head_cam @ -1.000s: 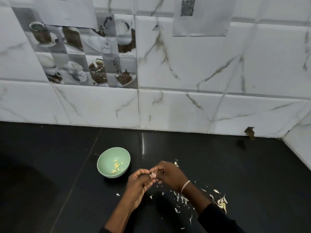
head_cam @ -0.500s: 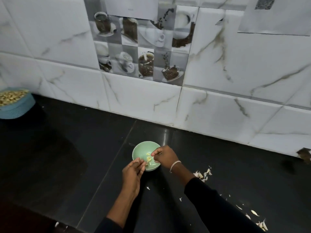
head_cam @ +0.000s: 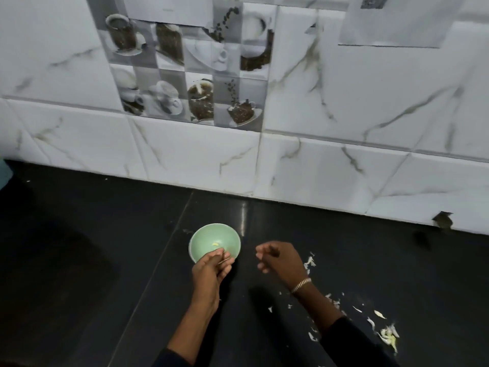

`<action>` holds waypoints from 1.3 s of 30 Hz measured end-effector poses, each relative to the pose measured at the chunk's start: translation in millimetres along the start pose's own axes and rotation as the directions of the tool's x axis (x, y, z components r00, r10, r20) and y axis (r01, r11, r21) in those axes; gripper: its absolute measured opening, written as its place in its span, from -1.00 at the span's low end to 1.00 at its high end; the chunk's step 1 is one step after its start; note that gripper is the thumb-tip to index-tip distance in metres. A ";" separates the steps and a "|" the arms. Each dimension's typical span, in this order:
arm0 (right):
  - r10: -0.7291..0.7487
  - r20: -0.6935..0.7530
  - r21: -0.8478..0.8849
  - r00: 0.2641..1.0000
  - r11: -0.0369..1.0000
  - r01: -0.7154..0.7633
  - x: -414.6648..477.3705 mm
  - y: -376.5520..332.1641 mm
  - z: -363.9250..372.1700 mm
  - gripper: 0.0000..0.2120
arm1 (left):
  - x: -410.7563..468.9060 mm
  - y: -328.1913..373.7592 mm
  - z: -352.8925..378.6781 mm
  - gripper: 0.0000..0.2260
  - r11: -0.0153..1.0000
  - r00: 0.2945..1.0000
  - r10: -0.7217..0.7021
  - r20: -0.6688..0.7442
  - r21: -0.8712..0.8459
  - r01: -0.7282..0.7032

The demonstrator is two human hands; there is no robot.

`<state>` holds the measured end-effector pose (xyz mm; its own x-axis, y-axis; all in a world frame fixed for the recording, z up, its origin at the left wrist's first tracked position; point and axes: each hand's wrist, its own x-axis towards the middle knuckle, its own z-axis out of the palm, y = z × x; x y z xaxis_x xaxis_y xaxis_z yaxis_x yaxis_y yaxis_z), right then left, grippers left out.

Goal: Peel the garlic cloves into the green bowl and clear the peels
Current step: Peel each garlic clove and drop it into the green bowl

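The small green bowl (head_cam: 209, 238) sits on the black counter, tipped a little toward me, with a yellowish garlic piece (head_cam: 215, 244) inside. My left hand (head_cam: 210, 271) is at the bowl's near rim, fingers closed over the edge. My right hand (head_cam: 280, 260), with a bracelet on the wrist, hovers just right of the bowl with loosely curled fingers and nothing visible in it. White garlic peels (head_cam: 309, 262) lie beside the right hand. More peels (head_cam: 387, 335) are scattered toward the lower right, partly hidden by my sleeve.
The white marble-look tiled wall (head_cam: 317, 168) rises right behind the counter, with a chipped spot (head_cam: 442, 221) at its base on the right. A sliver of a blue container (head_cam: 3, 172) shows at the far left edge.
My right hand has come out of the bowl and moved right, holding nothing. My left hand has closed on the bowl's near rim. The view has swung back to the right.
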<state>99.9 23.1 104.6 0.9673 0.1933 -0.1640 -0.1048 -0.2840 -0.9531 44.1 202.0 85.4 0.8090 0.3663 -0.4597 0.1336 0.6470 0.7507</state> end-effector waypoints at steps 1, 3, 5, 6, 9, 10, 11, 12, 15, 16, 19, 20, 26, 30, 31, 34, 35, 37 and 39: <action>0.013 -0.022 -0.009 1.000 1.000 -0.013 -16.3 8.0 -11.3 -0.93 | -3.0 -7.2 7.4 -0.89 0.999 1.000 -0.005 0.025 0.033 0.004; 0.044 -0.085 -0.054 0.995 0.997 -0.048 -49.2 27.9 -40.1 -0.93 | -11.6 -28.1 27.4 -0.91 0.993 0.995 -0.043 0.095 0.114 0.032; 0.055 -0.140 -0.134 0.989 0.988 -0.074 -76.3 50.2 -70.0 -0.91 | -23.2 -50.8 48.3 -0.91 0.979 0.982 -0.097 0.162 0.191 0.065; 0.062 -0.174 -0.175 0.983 0.980 -0.093 -87.5 62.8 -85.0 -0.90 | -29.1 -62.1 57.8 -0.91 0.972 0.974 -0.124 0.189 0.222 0.081; 0.098 -0.313 -0.250 0.945 0.951 -0.181 -117.0 98.3 -128.9 -0.88 | -50.2 -94.6 84.4 -0.92 0.940 0.944 -0.198 0.265 0.323 0.107; 0.120 -0.356 -0.248 0.927 0.944 -0.217 -127.1 108.7 -144.3 -0.87 | -58.1 -107.0 94.1 -0.93 0.927 0.931 -0.223 0.288 0.358 0.112; 0.129 -0.394 -0.263 0.910 0.933 -0.246 -134.2 115.9 -155.5 -0.86 | -63.7 -117.3 100.2 -0.93 0.915 0.923 -0.240 0.300 0.386 0.113; 0.119 -0.445 -0.295 0.887 0.916 -0.271 -140.4 122.6 -166.7 -0.84 | -69.5 -127.5 106.1 -0.93 0.904 0.915 -0.257 0.312 0.411 0.114; 0.074 -0.590 -0.368 0.804 0.862 -0.350 -156.7 140.2 -200.0 -0.81 | -88.5 -156.2 123.6 -0.92 0.860 0.880 -0.325 0.346 0.496 0.122; 0.074 -0.605 -0.394 0.793 0.837 -0.379 -157.1 144.2 -208.6 -0.81 | -93.0 -163.3 127.4 -0.91 0.844 0.871 -0.342 0.353 0.522 0.120; 0.108 -0.565 -0.469 0.818 0.774 -0.426 -147.5 151.4 -227.3 -0.92 | -105.1 -177.2 136.6 -0.92 0.817 0.860 -0.371 0.350 0.564 0.122; 0.121 -0.546 -0.497 0.829 0.750 -0.436 -142.5 153.1 -230.8 -0.93 | -108.3 -181.1 139.1 -0.93 0.809 0.859 -0.376 0.348 0.575 0.121; 0.222 -0.452 -0.663 0.864 0.564 -0.492 -112.0 148.1 -233.2 -0.83 | -112.5 -190.4 143.8 -0.91 0.792 0.868 -0.377 0.324 0.599 0.120; 0.213 -0.439 -0.703 0.873 0.524 -0.481 -103.2 149.9 -230.2 -0.88 | -108.7 -189.0 140.9 -0.92 0.790 0.881 -0.369 0.297 0.600 0.129; 0.214 -0.435 -0.704 0.875 0.525 -0.479 -102.9 151.7 -230.0 -0.88 | -107.6 -188.5 139.9 -0.92 0.786 0.884 -0.367 0.289 0.605 0.128; 0.213 -0.422 -0.709 0.881 0.528 -0.467 -104.5 153.4 -229.8 -0.89 | -106.1 -187.4 136.3 -0.89 0.787 0.895 -0.349 0.277 0.606 0.120; 0.187 -0.412 -0.719 0.892 0.535 -0.444 -104.7 153.1 -229.4 -0.89 | -106.6 -186.7 134.9 -0.89 0.789 0.900 -0.335 0.279 0.606 0.106; 0.130 -0.396 -0.616 0.909 0.697 -0.368 -107.2 150.4 -225.6 -0.83 | -106.6 -186.5 132.1 -0.91 0.791 0.908 -0.291 0.302 0.609 0.051; 0.104 -0.373 -0.334 0.922 0.912 -0.238 -113.7 140.3 -216.1 -0.78 | -104.6 -186.1 130.8 -0.93 0.795 0.915 -0.228 0.332 0.606 -0.022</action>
<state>25.0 -241.6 44.5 0.9669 -0.2021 -0.1555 -0.2492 -0.6185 -0.7452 9.5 -44.2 55.9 0.9001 -0.0344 -0.4344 0.4356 0.1012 0.8944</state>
